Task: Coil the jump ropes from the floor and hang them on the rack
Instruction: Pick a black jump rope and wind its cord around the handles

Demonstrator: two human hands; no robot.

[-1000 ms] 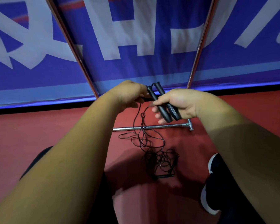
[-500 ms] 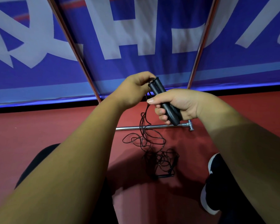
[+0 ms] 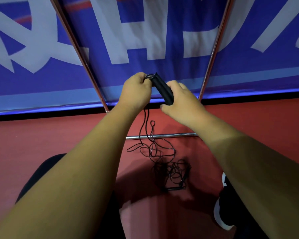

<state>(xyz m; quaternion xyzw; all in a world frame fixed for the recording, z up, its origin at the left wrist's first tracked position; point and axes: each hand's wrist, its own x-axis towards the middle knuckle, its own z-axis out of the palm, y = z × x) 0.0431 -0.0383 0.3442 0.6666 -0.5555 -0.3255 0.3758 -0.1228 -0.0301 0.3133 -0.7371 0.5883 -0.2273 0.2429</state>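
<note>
Red floor [image 3: 59, 135] was strewn with tangled cord [image 3: 171, 171], drawn up to the handles [image 3: 162, 88], which were clenched in the right hand [image 3: 183, 102] while cord was pinched at their tops by the left hand [image 3: 136, 94], before the rack [image 3: 215, 49]; coiling was judged barely begun, the slack next needing even loops.

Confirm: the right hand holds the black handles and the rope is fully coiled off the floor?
No. The head view shows the right hand holding the handles, but the rope hangs down into a loose tangle on the floor, not coiled.
</note>
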